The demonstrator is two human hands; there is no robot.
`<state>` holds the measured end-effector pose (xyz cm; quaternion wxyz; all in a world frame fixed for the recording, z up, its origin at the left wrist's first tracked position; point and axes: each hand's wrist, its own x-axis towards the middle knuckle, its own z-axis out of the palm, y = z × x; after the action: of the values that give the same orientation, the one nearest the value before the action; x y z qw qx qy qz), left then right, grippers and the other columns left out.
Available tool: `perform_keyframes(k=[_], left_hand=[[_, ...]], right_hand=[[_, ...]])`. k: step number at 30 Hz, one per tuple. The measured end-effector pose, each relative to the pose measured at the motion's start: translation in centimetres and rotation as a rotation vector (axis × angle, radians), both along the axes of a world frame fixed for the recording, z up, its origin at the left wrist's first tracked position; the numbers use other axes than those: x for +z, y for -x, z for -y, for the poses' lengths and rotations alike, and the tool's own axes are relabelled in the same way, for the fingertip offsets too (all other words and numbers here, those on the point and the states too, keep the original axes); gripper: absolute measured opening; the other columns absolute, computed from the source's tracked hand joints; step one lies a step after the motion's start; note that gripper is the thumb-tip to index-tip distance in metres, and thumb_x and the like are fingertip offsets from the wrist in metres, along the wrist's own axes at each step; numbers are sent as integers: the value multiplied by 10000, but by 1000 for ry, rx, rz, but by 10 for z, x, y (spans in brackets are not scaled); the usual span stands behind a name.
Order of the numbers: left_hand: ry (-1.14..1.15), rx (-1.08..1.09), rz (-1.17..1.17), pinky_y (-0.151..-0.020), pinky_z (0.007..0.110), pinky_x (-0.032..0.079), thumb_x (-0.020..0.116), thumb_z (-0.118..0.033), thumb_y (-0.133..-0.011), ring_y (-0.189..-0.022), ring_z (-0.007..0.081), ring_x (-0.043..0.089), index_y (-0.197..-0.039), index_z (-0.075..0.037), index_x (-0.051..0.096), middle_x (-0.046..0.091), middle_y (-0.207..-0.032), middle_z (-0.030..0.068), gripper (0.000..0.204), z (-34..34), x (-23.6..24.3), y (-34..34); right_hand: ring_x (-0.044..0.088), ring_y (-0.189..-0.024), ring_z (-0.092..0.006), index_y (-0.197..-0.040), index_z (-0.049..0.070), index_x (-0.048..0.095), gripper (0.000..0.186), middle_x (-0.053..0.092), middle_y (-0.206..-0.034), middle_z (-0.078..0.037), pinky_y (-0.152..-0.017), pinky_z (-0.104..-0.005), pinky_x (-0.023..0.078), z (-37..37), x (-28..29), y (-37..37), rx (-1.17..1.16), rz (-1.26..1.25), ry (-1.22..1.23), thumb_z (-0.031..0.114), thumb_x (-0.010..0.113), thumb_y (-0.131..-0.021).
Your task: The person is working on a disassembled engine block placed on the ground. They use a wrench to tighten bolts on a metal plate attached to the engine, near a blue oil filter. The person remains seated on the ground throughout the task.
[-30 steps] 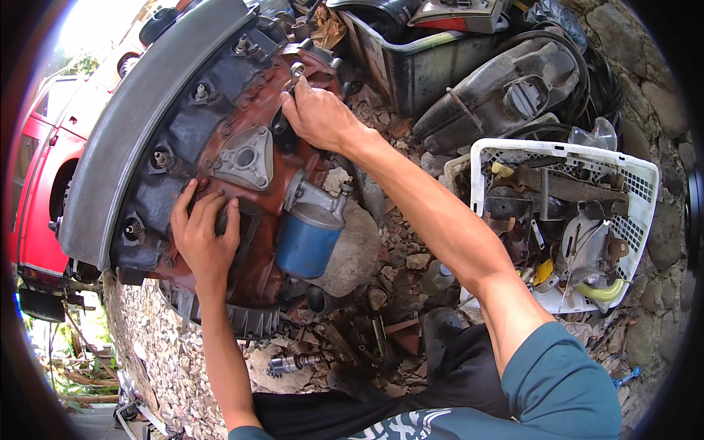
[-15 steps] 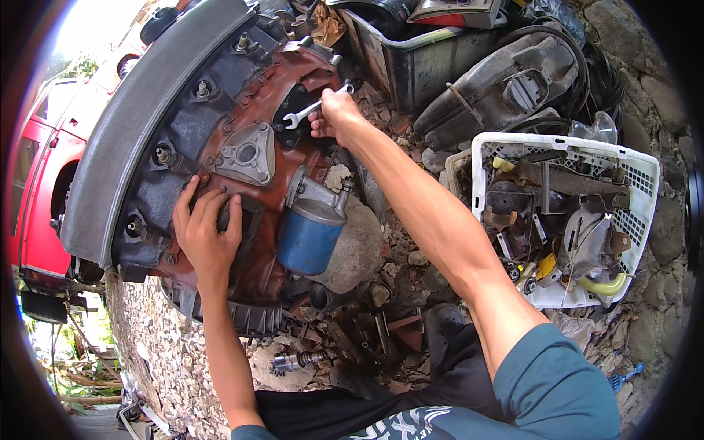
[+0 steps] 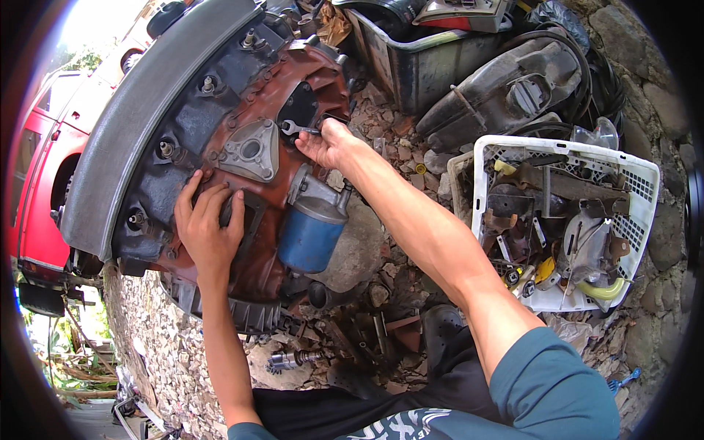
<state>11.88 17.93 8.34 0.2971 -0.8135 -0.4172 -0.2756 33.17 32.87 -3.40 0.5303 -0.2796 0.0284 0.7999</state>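
A large red-brown engine block (image 3: 253, 282) stands in front of me, with several spark plugs along its dark left side. My right hand (image 3: 328, 144) is closed round an open-end wrench (image 3: 295, 128). The wrench's jaw sits at the lower edge of a small black cover plate (image 3: 299, 103), near a bolt; whether it grips the bolt is unclear. My left hand (image 3: 210, 226) rests on the block with its fingers spread, below a grey three-cornered flange (image 3: 251, 152). A blue oil filter (image 3: 312, 240) hangs under a grey housing between my hands.
A white plastic crate (image 3: 645, 213) of metal parts stands at right. Behind it lie a dirty grey casing (image 3: 499, 84) and a dark bin (image 3: 433, 70). A geared shaft (image 3: 293, 359) lies on the rubble near my feet. A red vehicle (image 3: 44, 213) is at far left.
My right hand has moved down with the wrench, from across the black cover plate to its lower edge. The wrench now lies nearly level. My left hand stays in place.
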Motion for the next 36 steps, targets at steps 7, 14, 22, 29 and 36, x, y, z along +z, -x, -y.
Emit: perform_keyframes(k=[7,14,22,29,36], left_hand=[[7,5,2,-991,429,438,783,-129,-822,-1224,291,603,-894,-52,737,739,-1001,45,115,0,0,1],[9,-8,9,-990,432,445,785,-118,-816,-1218,298,607,-889,-47,736,739,-997,47,113,0,2,-2],[8,-13,16,-991,432,446,787,-117,-814,-1218,302,605,-887,-43,735,737,-987,52,116,2,1,4],[-16,-17,10,-1004,442,442,786,-141,-806,-1209,287,600,-868,-56,728,728,-965,45,121,0,0,2],[-20,-12,-2,-1007,444,440,784,-144,-809,-1213,286,597,-870,-57,727,728,-969,43,120,-1,-1,1]], right_hand=[[612,-576,-186,-958,3,585,378,614,-708,-100,-561,-404,589,1,12,-7,-59,280,-138,291,362,-1056],[655,-601,-301,-968,-67,518,400,644,-694,-166,-585,-410,562,10,56,-27,-327,1446,-874,308,394,-1031],[648,-752,-523,-1035,-93,499,347,649,-774,-330,-681,-581,539,36,93,-21,-410,1741,-1177,253,484,-1009],[626,-563,-189,-1011,-44,515,365,645,-767,-137,-541,-372,588,16,66,-32,-163,891,-412,277,345,-1041],[606,-621,-209,-973,-3,547,295,626,-777,-130,-653,-418,580,8,21,-23,-32,371,-113,175,315,-1009]])
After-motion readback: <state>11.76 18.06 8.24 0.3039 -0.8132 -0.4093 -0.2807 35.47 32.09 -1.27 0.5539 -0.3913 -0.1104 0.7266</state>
